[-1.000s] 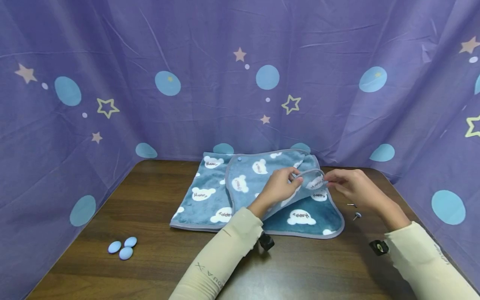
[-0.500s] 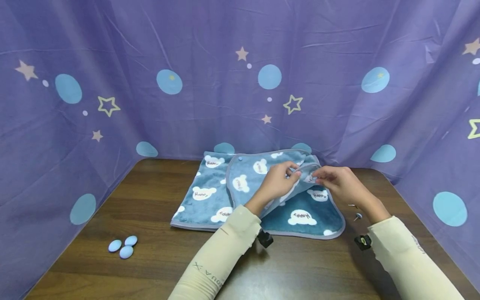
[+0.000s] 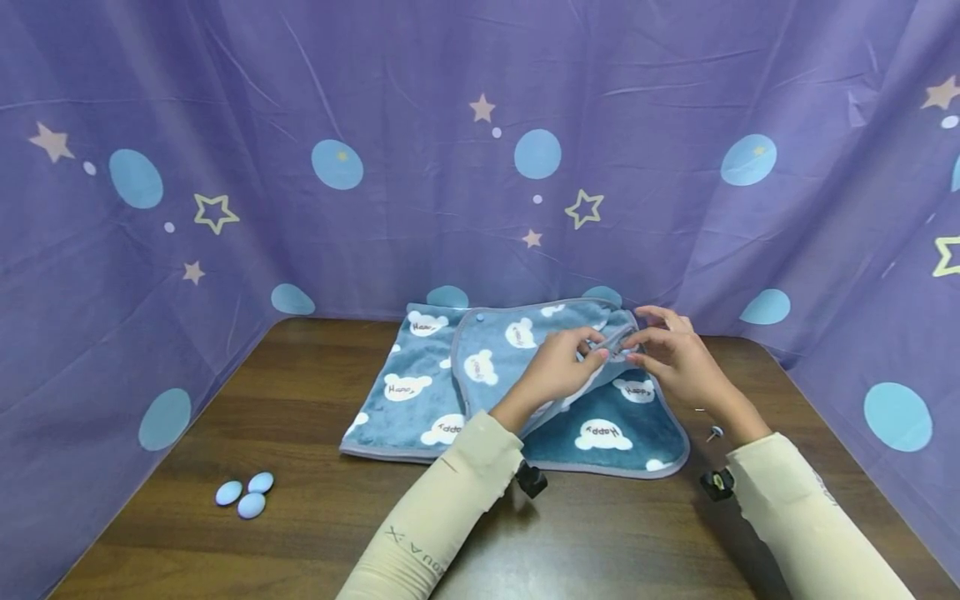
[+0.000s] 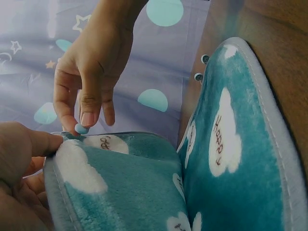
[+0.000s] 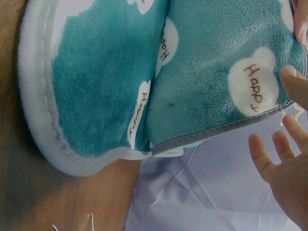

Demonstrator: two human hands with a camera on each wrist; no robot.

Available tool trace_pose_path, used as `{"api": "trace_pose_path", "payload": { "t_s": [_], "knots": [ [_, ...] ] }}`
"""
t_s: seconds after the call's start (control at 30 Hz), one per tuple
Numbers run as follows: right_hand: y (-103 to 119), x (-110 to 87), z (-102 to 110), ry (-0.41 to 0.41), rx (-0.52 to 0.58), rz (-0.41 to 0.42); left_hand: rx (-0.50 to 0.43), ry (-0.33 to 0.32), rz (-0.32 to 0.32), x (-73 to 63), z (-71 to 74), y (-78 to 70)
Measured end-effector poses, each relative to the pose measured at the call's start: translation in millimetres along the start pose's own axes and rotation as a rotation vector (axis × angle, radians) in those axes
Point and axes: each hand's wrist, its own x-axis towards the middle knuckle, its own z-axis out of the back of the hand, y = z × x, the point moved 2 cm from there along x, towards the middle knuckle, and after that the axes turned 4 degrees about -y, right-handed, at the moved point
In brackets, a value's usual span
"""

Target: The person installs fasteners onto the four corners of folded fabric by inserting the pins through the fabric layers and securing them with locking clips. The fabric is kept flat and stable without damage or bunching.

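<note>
A blue-green blanket (image 3: 415, 379) with white bear heads lettered "Happy" lies partly folded on the table, its right flap lifted. My left hand (image 3: 561, 364) pinches the grey-bound edge of that flap between thumb and fingers. Close beside it, my right hand (image 3: 673, 358) is at the flap's corner. A small light-blue round-headed pin (image 4: 82, 129) shows between its thumb and forefinger in the left wrist view, against the cloth; the shaft is hidden. The other right fingers spread away from the edge in the right wrist view.
Three light-blue caps (image 3: 251, 505) lie on the wooden table (image 3: 187, 542) at the left. Two pins, one a blue-headed pin (image 3: 715, 432), lie right of the blanket. A blue button-like cap (image 3: 480, 317) sits on the fold's upper left. A purple curtain (image 3: 420, 208) hangs behind.
My right hand has shifted left toward my left hand, and its outer fingers have spread. The flap's corner has bunched up between the hands. My left hand has stayed nearly in place.
</note>
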Motion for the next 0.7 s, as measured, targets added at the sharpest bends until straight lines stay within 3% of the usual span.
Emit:
{"api": "trace_pose_path", "payload": {
  "t_s": [0.33,0.7],
  "knots": [
    [-6,-4.6,-6,0.030,0.090,-0.083,-0.014,0.022,-0.007,0.0,2.9,0.8],
    [-3,-1.0,-13,-0.061,0.157,-0.134,0.029,0.033,-0.004,0.6,0.9,-1.3]
  ]
}}
